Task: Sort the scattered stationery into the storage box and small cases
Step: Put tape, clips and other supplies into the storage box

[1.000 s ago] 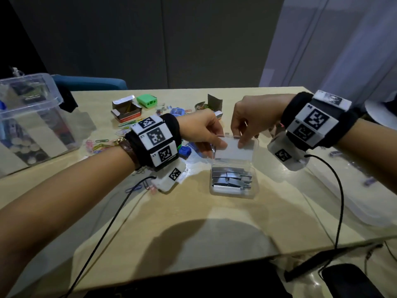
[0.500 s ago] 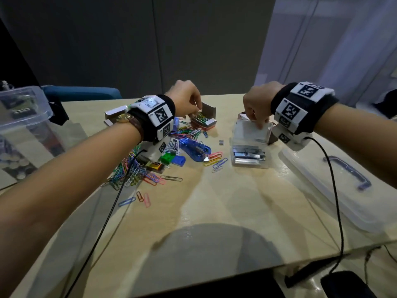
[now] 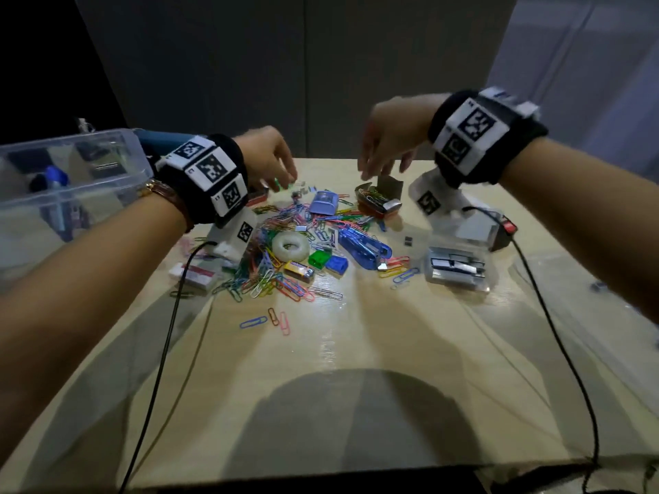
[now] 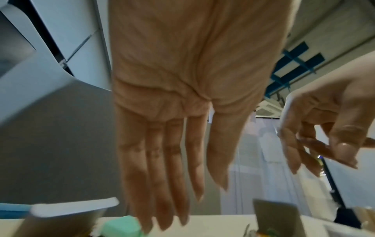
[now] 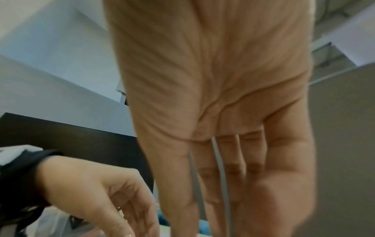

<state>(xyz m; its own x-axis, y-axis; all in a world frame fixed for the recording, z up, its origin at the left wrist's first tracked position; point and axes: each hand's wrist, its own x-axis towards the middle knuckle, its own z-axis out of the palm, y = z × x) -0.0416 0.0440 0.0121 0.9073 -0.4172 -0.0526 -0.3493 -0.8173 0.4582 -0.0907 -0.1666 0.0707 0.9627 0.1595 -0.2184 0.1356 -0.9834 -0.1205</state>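
Both hands hover empty over the far side of the stationery pile. My left hand (image 3: 283, 178) points straight fingers down at a small green item (image 3: 280, 183), seen as the green item (image 4: 121, 226) under the left hand (image 4: 192, 206) in the wrist view. My right hand (image 3: 381, 169) hangs relaxed above a cardboard box (image 3: 378, 201) holding paper clips; the right hand (image 5: 223, 208) shows straight fingers. A clear small case (image 3: 456, 269) of staples sits at right, lid up. The clear storage box (image 3: 71, 165) stands at far left.
Coloured paper clips (image 3: 274, 276) cover the table's middle. Among them lie a blue stapler (image 3: 363, 247), a tape roll (image 3: 289, 246), green (image 3: 317, 260) and blue (image 3: 337, 265) sharpeners, and an eraser (image 3: 194, 274). Cables trail from both wrists.
Both hands have let go of the staple case. The left hand has moved away to the far left of the pile; the right has risen over the cardboard box.
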